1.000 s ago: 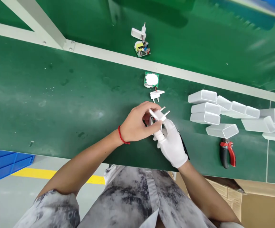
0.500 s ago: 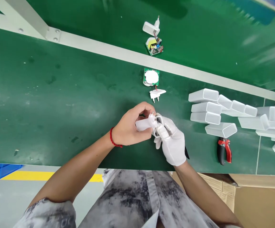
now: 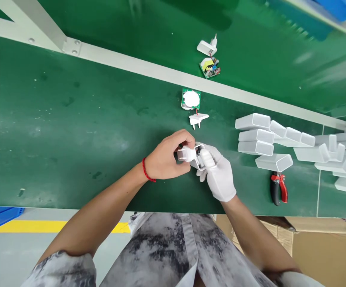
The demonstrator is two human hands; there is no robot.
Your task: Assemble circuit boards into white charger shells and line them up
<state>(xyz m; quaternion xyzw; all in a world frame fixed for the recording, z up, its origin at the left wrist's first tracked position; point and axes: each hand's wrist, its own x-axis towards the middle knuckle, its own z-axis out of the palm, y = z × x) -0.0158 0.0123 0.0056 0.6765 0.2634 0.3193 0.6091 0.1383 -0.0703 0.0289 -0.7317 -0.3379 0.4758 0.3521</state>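
Observation:
My left hand, bare with a red cord at the wrist, grips a white plug cover with two pins pointing left. My right hand, in a white glove, is closed around a white charger housing, thumb at its open end. The plug cover sits close against that opening, where dark parts show inside. Whether the two touch all round, I cannot tell. Just beyond my hands lies a green circuit board with a white round pad, wired in red to another white plug cover.
Several empty white housings lie to the right, some stacked. Red-and-black pliers are near the front edge. A pale metal bar crosses the table, and the glossy green surface behind it mirrors the board. Cardboard boxes stand below right.
My left hand has turned the plug cover so its pins now point left instead of away. It has come closer in line with the housing's opening. The view has shifted slightly.

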